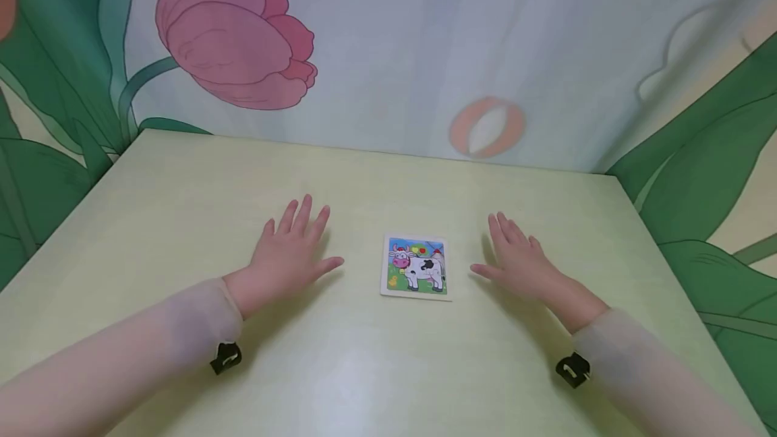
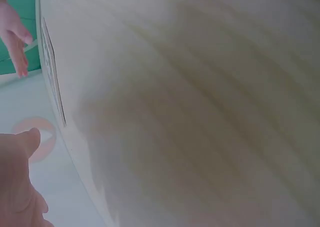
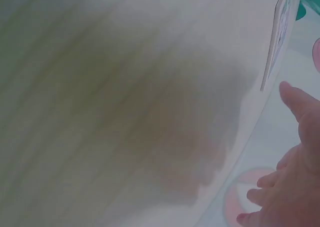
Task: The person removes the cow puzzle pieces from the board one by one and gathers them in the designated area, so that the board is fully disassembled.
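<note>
A small square cow picture puzzle (image 1: 416, 267) with a pale border lies flat on the table, between the two hands. To its left, my left hand (image 1: 288, 260) is held with fingers spread and holds nothing. My right hand (image 1: 519, 260) is on the other side, fingers straight, thumb pointing toward the picture and not touching it. In the left wrist view the puzzle (image 2: 53, 74) shows edge-on beyond the left thumb. The right wrist view also catches the puzzle (image 3: 276, 37) at a thin slant, apart from the right thumb (image 3: 295, 98).
The pale yellow table (image 1: 340, 363) stretches back to a light curtain (image 1: 388, 52) printed with a pink flower (image 1: 237, 39) and green leaves. A black strap end (image 1: 226, 358) hangs below the left sleeve, and another strap end (image 1: 573, 369) below the right sleeve.
</note>
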`<state>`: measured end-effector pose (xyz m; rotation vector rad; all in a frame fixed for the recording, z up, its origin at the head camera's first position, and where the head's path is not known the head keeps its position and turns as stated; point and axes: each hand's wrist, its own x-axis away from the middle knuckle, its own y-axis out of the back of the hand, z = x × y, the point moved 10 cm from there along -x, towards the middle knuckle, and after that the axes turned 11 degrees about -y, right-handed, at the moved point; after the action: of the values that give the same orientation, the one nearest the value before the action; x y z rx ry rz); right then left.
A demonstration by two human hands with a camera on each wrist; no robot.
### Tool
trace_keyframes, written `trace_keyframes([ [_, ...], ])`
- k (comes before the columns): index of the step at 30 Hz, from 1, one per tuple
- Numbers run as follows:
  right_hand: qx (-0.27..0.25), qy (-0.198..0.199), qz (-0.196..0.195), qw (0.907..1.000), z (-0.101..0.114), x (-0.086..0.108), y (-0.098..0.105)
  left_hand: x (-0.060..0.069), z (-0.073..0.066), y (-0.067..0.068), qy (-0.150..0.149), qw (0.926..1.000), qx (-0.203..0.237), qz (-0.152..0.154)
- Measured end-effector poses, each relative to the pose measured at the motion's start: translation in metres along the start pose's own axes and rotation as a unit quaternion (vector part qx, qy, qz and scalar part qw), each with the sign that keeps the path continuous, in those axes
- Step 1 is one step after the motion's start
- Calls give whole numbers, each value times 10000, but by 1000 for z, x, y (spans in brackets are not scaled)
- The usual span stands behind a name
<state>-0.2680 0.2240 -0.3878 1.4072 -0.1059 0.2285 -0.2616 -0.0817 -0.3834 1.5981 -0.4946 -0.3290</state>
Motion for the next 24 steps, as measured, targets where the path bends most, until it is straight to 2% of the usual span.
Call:
trace_keyframes([
  [4, -458, 332, 27, 9984, 17, -3, -2, -3, -11, -4, -160, 9998, 37, 133],
  [8, -958, 605, 190, 9934, 32, -4, -6, -6, -29, -11, -438, 9983, -11, 392],
  [11, -1119, 740, 249, 9906, 43, -6, -8, -9, -46, -15, -700, 9961, -12, 529],
  [15, -1033, 810, 321, 9908, 56, -8, -10, -15, -71, -20, -1183, 9904, 82, 708],
  [19, -807, 685, 438, 9934, 62, -11, -15, -23, -95, -31, -1753, 9794, -15, 1000],
  [22, -627, 603, 488, 9950, 64, -14, -19, -28, -109, -38, -1989, 9733, -122, 1142],
  [24, -556, 585, 502, 9955, 65, -15, -20, -32, -115, -38, -2035, 9718, -196, 1172],
])
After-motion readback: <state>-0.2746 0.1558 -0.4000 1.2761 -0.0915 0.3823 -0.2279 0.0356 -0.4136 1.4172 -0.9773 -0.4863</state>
